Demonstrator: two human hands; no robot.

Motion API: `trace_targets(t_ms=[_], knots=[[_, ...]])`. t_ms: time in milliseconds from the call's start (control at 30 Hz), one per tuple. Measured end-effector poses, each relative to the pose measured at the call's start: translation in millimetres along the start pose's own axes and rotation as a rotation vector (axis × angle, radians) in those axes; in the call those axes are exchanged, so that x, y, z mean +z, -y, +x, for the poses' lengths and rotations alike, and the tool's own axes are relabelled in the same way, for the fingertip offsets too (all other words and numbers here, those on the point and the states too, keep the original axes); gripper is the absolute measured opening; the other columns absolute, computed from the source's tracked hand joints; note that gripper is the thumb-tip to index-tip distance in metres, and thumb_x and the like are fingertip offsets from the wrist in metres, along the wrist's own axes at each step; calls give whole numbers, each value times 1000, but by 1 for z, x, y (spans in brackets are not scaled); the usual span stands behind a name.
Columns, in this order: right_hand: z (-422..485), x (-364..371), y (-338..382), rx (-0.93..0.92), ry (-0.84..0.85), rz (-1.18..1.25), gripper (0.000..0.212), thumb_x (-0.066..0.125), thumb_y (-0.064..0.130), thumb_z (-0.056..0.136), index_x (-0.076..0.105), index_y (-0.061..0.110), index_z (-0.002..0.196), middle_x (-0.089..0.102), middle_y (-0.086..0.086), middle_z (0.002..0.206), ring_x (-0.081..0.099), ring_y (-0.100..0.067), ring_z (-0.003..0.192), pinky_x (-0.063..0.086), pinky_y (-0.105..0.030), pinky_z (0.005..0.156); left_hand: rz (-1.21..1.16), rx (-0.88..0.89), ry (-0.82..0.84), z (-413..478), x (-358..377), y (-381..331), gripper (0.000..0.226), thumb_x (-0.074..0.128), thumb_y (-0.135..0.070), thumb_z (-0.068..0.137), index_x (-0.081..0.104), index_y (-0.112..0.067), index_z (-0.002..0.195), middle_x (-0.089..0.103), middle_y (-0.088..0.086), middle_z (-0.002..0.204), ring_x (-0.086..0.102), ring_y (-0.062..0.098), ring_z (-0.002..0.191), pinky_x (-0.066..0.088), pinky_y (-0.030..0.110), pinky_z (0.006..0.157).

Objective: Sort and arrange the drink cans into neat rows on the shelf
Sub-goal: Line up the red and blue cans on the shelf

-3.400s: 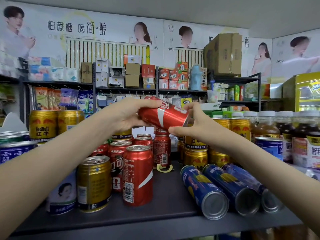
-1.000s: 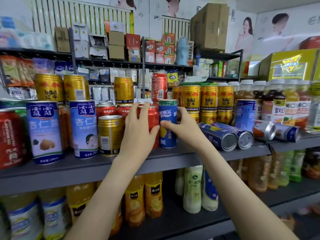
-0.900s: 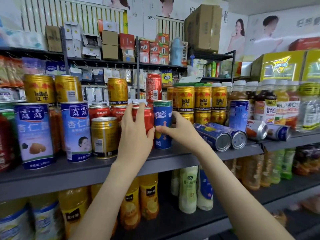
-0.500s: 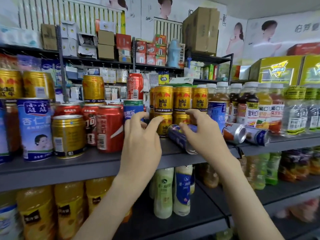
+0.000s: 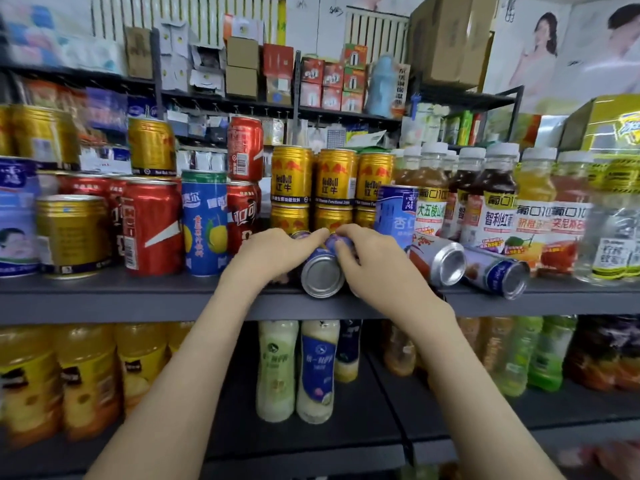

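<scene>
One upright blue can [image 5: 204, 223] stands free in the front row of the shelf [image 5: 104, 299], just right of a red cola can [image 5: 152, 226]. A second ago both hands were at this spot. Now they have let go and moved to the right, so that placing seems finished and the next can is in work. The left hand [image 5: 273, 254] reaches in palm down, and its fingers curl over the left side and top of a lying blue can [image 5: 322, 277]. This can lies on its side at the near edge of the shelf, in front of the stacked gold cans [image 5: 332, 188], with its silver bottom toward the camera. The right hand [image 5: 377, 261] bends its fingers around the other side, so both hands clamp the same can. Whether a second can hides under the palms, one cannot tell. Further right a red-and-white can [image 5: 443, 261] and a pale blue can [image 5: 498, 273] lie on their sides, probably to be stood up later.
</scene>
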State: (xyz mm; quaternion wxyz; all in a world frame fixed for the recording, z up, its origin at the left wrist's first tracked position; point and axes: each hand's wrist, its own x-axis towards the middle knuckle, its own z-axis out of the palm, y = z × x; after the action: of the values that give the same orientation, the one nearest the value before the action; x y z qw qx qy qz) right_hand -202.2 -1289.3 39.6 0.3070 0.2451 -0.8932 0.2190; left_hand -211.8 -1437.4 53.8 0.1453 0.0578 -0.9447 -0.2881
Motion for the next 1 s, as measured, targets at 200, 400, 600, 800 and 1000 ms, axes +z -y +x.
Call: trace_targets(t_ms=[200,400,600,800,1000], knots=[[2,-1,-2,10,24,39,29,43,29,98,58,14,117,64,-7,109,57,-24,100,47,-38,83,-336,-53,280,8,-4,-1,55,57,-66,77,59,-14,94,59,0,74,53,10,63,41,20,50],[2,-5,-3,13,48,103,30,48,30,96,57,15,120,63,-6,114,56,-23,106,46,-39,90,-468,-40,301,6,-6,-3,28,62,-41,84,61,-13,88,65,3,71,60,11,64,48,20,48],[3,-4,-3,29,44,139,28,52,26,94,59,15,119,61,-4,118,54,-17,108,39,-23,89,-545,-68,209,-4,-13,6,36,65,-38,82,58,-6,97,66,7,76,62,14,61,46,16,41],[9,-5,-6,79,22,155,28,53,25,94,61,14,117,60,-4,119,53,-16,110,32,-15,81,-576,20,-45,-10,-16,18,29,70,-39,71,64,-14,85,71,5,85,68,21,81,59,40,74],[15,-2,-2,129,49,132,35,52,28,93,57,10,123,56,-8,124,52,-21,114,34,-21,86,-209,149,-349,-17,-17,21,34,69,-42,73,57,-18,95,62,-1,90,59,19,85,46,32,73]])
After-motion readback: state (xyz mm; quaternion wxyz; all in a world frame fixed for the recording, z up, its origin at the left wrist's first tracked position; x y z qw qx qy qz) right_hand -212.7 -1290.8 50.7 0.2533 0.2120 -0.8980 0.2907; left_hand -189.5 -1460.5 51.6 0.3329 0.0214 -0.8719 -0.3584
